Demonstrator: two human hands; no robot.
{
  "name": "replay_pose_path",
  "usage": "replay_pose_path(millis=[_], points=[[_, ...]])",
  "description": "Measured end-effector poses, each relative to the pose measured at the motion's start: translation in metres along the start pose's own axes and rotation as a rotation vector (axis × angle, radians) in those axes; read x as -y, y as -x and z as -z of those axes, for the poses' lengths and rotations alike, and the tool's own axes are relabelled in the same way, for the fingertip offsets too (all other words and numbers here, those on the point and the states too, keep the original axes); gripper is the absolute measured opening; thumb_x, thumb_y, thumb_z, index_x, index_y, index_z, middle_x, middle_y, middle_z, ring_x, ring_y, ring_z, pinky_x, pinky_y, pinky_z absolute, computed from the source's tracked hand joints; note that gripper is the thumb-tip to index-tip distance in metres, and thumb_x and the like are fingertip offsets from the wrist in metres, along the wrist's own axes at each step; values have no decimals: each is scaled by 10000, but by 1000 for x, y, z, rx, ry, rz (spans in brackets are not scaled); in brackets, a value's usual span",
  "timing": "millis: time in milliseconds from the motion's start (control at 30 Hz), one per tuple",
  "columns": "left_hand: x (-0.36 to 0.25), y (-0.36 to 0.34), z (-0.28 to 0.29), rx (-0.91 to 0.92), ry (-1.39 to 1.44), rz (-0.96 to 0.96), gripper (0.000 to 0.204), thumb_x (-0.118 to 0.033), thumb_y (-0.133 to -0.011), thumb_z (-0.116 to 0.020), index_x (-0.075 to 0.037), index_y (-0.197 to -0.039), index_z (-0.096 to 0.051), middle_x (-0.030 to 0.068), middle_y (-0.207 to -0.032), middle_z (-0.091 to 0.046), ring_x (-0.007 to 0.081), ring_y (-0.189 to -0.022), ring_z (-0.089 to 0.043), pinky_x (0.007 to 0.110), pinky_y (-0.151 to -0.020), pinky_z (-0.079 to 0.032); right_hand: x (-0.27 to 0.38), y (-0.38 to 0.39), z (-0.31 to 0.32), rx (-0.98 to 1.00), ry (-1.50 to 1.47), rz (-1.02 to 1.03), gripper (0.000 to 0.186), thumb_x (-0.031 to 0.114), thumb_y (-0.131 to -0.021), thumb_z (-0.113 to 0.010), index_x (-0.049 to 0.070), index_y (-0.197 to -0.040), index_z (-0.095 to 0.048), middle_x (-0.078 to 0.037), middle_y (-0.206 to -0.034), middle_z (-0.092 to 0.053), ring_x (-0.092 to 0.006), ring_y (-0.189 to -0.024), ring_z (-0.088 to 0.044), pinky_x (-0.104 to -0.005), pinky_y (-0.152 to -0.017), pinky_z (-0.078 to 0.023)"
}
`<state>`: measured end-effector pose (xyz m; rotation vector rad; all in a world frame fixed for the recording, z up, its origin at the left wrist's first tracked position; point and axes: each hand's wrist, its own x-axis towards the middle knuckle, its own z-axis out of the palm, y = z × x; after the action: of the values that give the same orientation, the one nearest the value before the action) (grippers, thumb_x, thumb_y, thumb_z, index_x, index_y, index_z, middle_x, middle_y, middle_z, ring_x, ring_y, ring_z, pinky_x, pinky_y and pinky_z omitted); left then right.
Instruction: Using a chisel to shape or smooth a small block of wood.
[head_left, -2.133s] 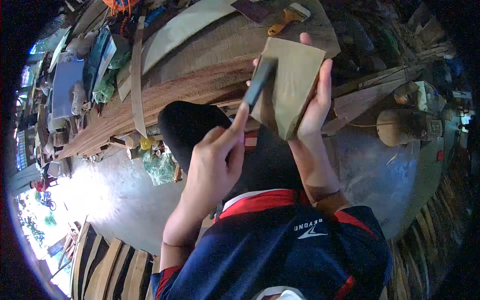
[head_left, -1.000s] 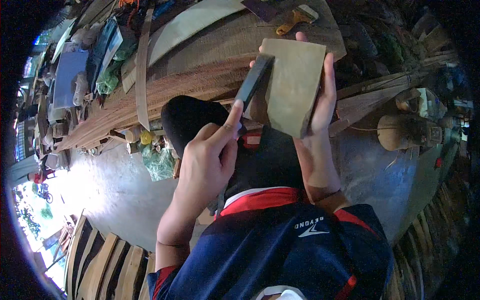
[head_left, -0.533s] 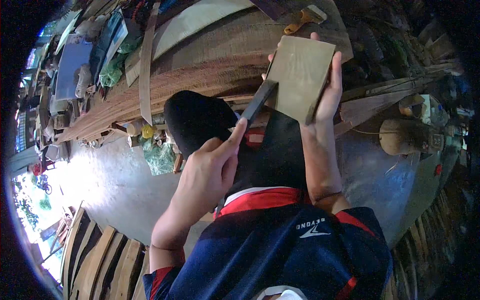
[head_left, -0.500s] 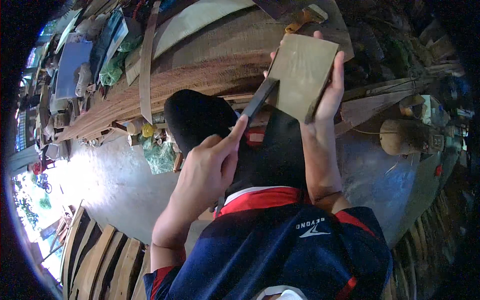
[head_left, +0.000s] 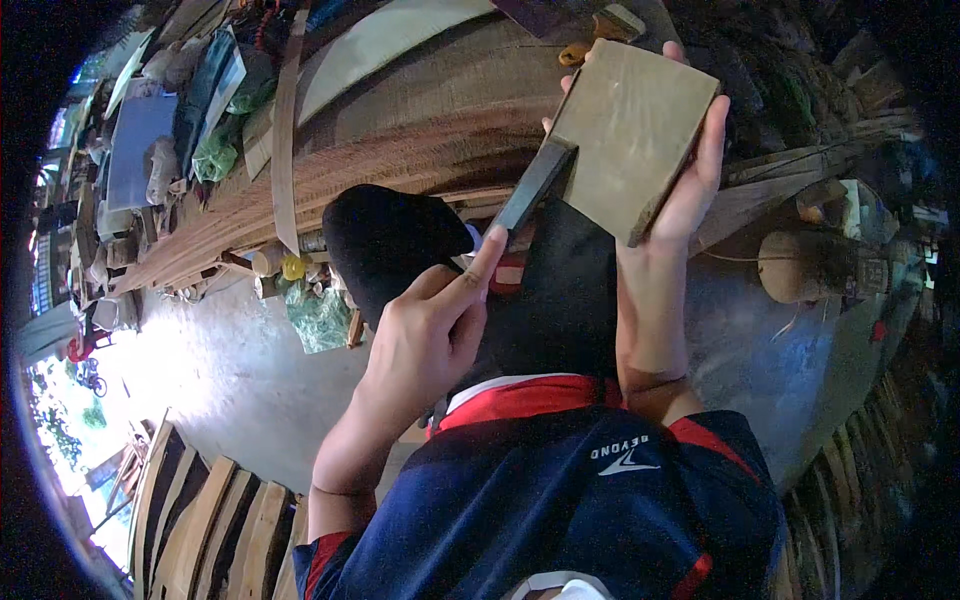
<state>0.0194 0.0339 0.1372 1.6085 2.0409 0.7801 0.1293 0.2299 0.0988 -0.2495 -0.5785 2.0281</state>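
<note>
My left hand is closed around a flat dark-grey chisel, with the index finger stretched along its blade. The handle is hidden in my fist. The blade's square end lies over the left edge of a tan rectangular block; whether it touches the face I cannot tell. My right hand grips this block from behind and from the right, its palm under the lower corner and fingertips showing past the edges. The block is tilted, its broad smooth face turned up toward me. It looks like wood, with faint pale streaks.
Behind the block, a paintbrush lies on long stacked brown boards. A narrow wooden strip leans across them. Green plastic sheeting sits on the concrete floor. A rounded brown object stands at right; wooden slats are at lower left.
The block has shifted a little to the right and tilted slightly more. The chisel has moved with it, its end still at the block's left edge. Both grips look the same.
</note>
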Motion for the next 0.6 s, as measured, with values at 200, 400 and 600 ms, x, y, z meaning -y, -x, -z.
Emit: replay_pose_path(millis=[200,400,600], points=[[2,-12,-2,-19,-5,19,569,17,-815,-578,-136,-1356,-490,142,-685,-529,288,-585,-554,370,-581,-475,-12,6,-3,-69,-14,-41,617,596,-931,-352,192,-1397,-342,-162,-1227,-552,-374,-1015,-599,-561,-792,-510],[2,0,-6,-6,22,-3,558,16,-811,-583,-125,-1344,-498,149,-682,-528,293,-581,-559,389,-577,-471,-1,-1,4,-39,34,-17,653,623,-914,-361,203,-1412,-320,-139,-1255,-536,-372,-1016,-596,-560,-797,-510],[-1,-7,-9,-24,31,-10,576,15,-808,-576,-132,-1357,-483,142,-671,-518,299,-572,-551,399,-559,-465,8,-3,-4,-34,46,4,660,634,-906,-368,211,-1411,-318,-152,-1253,-534,-370,-1041,-585,-563,-810,-506]])
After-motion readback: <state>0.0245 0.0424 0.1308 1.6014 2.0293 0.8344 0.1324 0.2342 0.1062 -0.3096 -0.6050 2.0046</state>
